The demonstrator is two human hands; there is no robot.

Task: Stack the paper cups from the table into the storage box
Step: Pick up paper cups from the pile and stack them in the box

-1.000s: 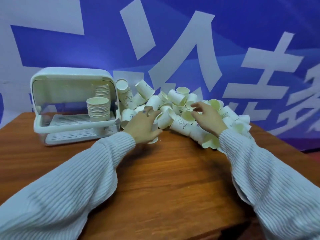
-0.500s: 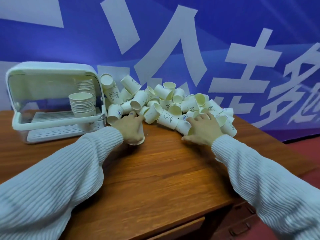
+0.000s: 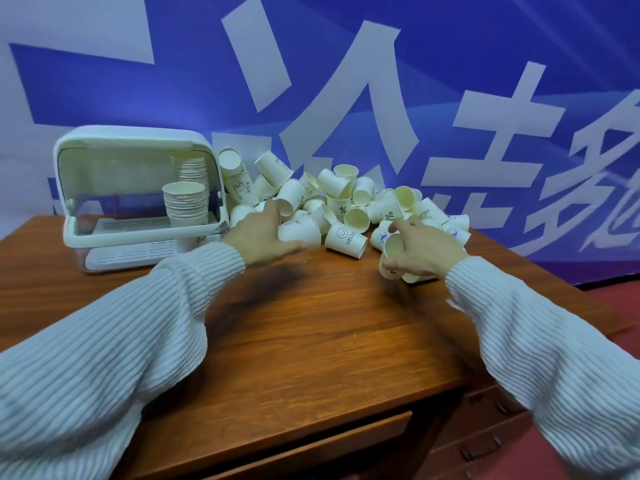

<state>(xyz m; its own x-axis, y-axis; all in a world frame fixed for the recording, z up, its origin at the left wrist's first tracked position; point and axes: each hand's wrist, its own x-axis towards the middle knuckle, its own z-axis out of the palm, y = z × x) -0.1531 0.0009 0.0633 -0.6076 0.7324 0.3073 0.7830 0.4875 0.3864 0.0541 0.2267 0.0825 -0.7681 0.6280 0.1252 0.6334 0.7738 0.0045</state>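
Blue banner [image 3: 485,46] with white characters behind wooden table [image 3: 311,341].

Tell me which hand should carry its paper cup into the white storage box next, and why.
Left, probably. The left hand grips a cream paper cup and is the hand nearer the white plastic storage box with its open front. The right hand, holding another cup, would have to cross over.

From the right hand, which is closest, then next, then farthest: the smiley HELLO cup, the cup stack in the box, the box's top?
1. Smiley HELLO cup, just left of the right hand.
2. Cup stack, inside the storage box.
3. Box's top, far left.
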